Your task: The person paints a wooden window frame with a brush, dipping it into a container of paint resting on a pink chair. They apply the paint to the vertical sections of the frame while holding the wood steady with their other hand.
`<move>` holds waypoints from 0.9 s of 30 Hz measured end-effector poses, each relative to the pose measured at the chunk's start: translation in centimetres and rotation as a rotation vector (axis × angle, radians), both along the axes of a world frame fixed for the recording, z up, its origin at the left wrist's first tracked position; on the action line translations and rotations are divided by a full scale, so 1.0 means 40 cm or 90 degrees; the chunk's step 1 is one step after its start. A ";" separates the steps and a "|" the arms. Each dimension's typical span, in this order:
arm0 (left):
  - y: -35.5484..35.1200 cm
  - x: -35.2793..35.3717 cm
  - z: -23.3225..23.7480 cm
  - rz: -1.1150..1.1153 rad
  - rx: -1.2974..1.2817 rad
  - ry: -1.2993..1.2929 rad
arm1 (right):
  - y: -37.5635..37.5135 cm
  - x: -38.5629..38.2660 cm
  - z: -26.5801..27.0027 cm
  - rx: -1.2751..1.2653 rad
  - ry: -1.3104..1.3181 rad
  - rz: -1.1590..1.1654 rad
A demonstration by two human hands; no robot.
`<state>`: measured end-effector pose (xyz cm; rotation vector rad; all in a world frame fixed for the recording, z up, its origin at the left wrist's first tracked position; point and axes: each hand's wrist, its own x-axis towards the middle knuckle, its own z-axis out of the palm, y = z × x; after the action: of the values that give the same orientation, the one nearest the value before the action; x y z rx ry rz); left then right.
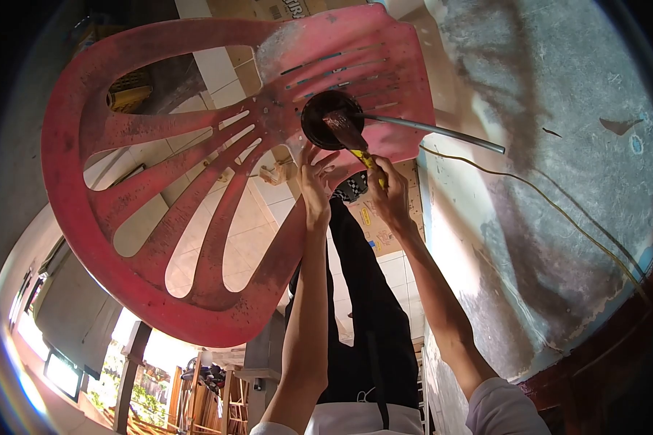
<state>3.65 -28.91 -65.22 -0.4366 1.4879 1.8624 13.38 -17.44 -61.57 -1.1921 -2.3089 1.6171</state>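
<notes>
My right hand [388, 190] is closed round the yellow handle of a paintbrush [348, 134], whose dark bristles lie over the opening of a round dark container [313, 119]. A thin grey rod [442, 132] sticks out of the container to the right. The container is over the seat of a worn red plastic chair [218, 319] with slots and a wide curved back. Just below the container, my left hand [317, 177] has its fingers apart, near or against its lower edge; exact contact is not clear.
A stained grey-blue wall [559, 181] fills the right side, with a brown cable [515, 176] running along it. Flattened cardboard [403, 210] lies on the tiled floor [268, 196] by my legs. A yellow crate [130, 90] shows behind the chair's back.
</notes>
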 end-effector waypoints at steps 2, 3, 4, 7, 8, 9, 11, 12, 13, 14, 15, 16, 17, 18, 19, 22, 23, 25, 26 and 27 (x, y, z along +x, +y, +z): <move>-0.001 0.005 -0.002 0.007 0.003 -0.008 | 0.006 0.006 -0.002 0.010 -0.002 -0.004; 0.003 0.000 0.003 0.011 0.004 -0.011 | 0.006 0.008 -0.001 0.016 0.007 -0.008; 0.005 -0.004 0.007 0.004 0.001 -0.004 | 0.004 0.009 -0.001 0.019 0.015 -0.012; 0.000 -0.002 0.008 -0.009 -0.012 0.012 | 0.005 0.005 0.001 -0.021 -0.037 -0.008; -0.001 0.004 0.000 -0.007 -0.014 0.018 | 0.008 0.005 0.006 -0.021 -0.049 0.002; 0.005 0.001 0.006 -0.005 -0.016 0.024 | 0.012 0.006 0.011 -0.021 -0.061 0.013; 0.012 -0.003 0.019 -0.005 -0.006 0.013 | 0.011 0.001 0.016 -0.016 -0.055 0.003; 0.011 -0.006 0.025 -0.004 -0.004 0.008 | 0.004 -0.001 0.019 -0.012 -0.038 -0.016; 0.006 -0.006 0.022 -0.003 -0.010 0.013 | -0.002 -0.001 0.021 -0.008 -0.022 -0.036; 0.007 -0.006 0.021 -0.004 -0.014 0.017 | -0.005 -0.001 0.014 -0.015 -0.035 -0.029; 0.009 -0.001 0.017 -0.004 -0.015 0.019 | -0.003 -0.003 0.005 -0.020 -0.049 -0.021; 0.012 0.004 0.013 -0.005 -0.019 0.018 | 0.002 -0.001 0.000 -0.023 -0.063 -0.012; 0.010 0.007 0.011 -0.006 -0.025 0.017 | 0.004 0.005 0.000 -0.009 -0.060 -0.013; 0.011 0.002 0.015 -0.007 -0.032 0.018 | 0.004 0.004 0.007 0.004 -0.054 -0.014; 0.011 -0.002 0.020 -0.005 -0.026 0.014 | 0.000 0.001 0.012 0.014 -0.049 -0.014; 0.010 -0.005 0.020 -0.010 -0.019 0.012 | -0.002 0.002 -0.003 0.059 -0.053 -0.001; 0.007 -0.005 0.014 -0.018 -0.025 0.017 | 0.000 0.006 -0.007 0.065 -0.051 0.005; 0.008 -0.001 0.002 -0.027 -0.029 0.028 | 0.005 0.001 -0.007 0.076 -0.044 0.017; 0.005 0.001 -0.004 -0.028 -0.029 0.033 | 0.003 0.003 -0.005 0.073 -0.027 0.006; 0.002 -0.002 -0.004 -0.028 -0.030 0.038 | -0.003 0.005 0.003 0.068 -0.010 -0.005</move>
<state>3.55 -28.81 -65.38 -0.3705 1.5712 1.8225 13.58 -17.56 -61.46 -1.1946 -2.3635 1.4661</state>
